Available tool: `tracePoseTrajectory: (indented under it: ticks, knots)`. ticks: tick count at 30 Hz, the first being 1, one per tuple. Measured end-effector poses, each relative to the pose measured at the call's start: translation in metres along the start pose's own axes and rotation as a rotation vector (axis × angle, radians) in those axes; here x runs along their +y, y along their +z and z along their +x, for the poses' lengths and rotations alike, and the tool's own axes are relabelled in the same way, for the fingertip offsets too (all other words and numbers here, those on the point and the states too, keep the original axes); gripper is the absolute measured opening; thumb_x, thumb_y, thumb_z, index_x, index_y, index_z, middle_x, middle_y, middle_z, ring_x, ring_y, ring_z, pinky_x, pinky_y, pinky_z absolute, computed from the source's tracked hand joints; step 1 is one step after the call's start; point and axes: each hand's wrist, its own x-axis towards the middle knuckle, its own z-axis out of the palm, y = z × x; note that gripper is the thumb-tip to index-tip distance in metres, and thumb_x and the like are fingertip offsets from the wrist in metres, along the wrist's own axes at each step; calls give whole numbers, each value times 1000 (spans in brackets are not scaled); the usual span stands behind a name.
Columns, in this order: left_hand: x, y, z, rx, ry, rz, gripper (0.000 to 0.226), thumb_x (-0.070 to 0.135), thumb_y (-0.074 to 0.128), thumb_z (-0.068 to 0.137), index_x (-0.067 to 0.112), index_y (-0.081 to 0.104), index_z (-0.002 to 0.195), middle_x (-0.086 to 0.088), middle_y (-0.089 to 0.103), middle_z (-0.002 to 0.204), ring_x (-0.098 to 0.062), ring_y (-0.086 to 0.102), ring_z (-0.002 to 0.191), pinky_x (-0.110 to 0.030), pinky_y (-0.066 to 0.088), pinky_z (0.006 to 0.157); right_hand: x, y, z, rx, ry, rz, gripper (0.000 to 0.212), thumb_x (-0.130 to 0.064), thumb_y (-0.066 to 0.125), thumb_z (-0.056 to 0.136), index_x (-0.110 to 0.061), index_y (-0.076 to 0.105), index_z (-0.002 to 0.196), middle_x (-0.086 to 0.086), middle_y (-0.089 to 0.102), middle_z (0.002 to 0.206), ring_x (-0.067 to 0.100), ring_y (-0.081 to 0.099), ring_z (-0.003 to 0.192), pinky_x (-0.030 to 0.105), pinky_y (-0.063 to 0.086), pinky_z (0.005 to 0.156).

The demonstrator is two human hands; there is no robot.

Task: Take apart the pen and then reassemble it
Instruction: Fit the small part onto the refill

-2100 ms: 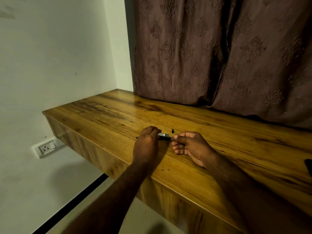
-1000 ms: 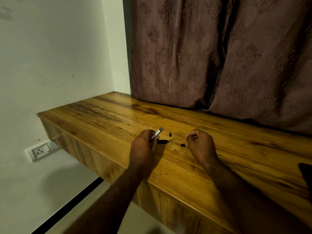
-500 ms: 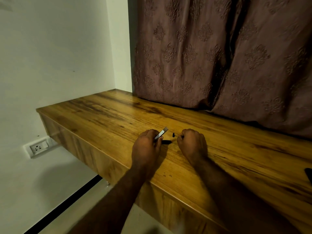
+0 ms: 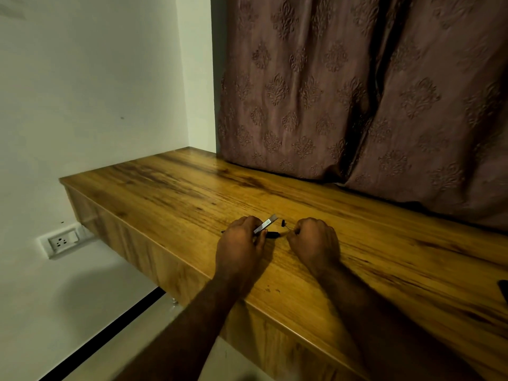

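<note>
My left hand (image 4: 242,243) rests on the wooden table (image 4: 384,259) and pinches a silvery pen barrel (image 4: 266,223) that tilts up to the right. Just under it a black pen piece (image 4: 272,234) lies on the wood. A tiny black part (image 4: 283,222) stands a little farther back. My right hand (image 4: 316,243) is curled beside them, its fingertips pinched on a thin small part (image 4: 290,229) that looks like the spring. A dark tip (image 4: 223,231) pokes out left of my left hand.
A patterned brown curtain (image 4: 357,92) hangs down to the table's back edge. The table's front edge (image 4: 192,268) runs diagonally under my forearms. A wall socket (image 4: 61,241) sits low on the white wall at left. A dark object (image 4: 504,294) shows at the right border.
My left hand lifted the silvery barrel off the table and tilted it up. My right hand swung out to the right, then came back close and closed on the small thin part.
</note>
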Motion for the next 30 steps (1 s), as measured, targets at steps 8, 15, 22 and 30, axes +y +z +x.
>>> tracePoseTrajectory:
  ticks: [8, 15, 22, 30]
  knots:
    - [0, -1, -1, -23, -3, 5, 11, 25, 62, 91, 21, 64, 101, 5, 64, 94, -12, 57, 84, -34, 52, 69, 32, -10, 1, -28, 193, 459, 18, -26, 63, 84, -21, 67, 67, -5, 68, 68, 16, 65, 69, 35, 56, 69]
    - [-1, -1, -1, -32, -3, -31, 6, 22, 60, 92, 20, 64, 97, 4, 64, 92, -14, 57, 81, -36, 50, 67, 44, -29, -3, -254, 20, 523, 7, -24, 75, 79, -17, 75, 79, -9, 68, 79, 7, 63, 78, 20, 45, 64]
    - [-3, 2, 2, -89, -13, -92, 15, 9, 55, 93, 15, 66, 100, 1, 65, 96, -16, 58, 85, -35, 51, 73, 38, -25, -5, -231, -48, 448, 7, -18, 77, 78, -16, 70, 78, -4, 69, 78, 10, 62, 74, 25, 47, 65]
    - [-2, 1, 0, -62, 11, -100, 14, 4, 56, 91, 14, 65, 94, 0, 64, 90, -17, 58, 79, -37, 50, 67, -1, -39, -15, -165, 27, 1125, 7, 0, 65, 87, 1, 66, 94, 11, 64, 71, 1, 56, 46, 15, 43, 44]
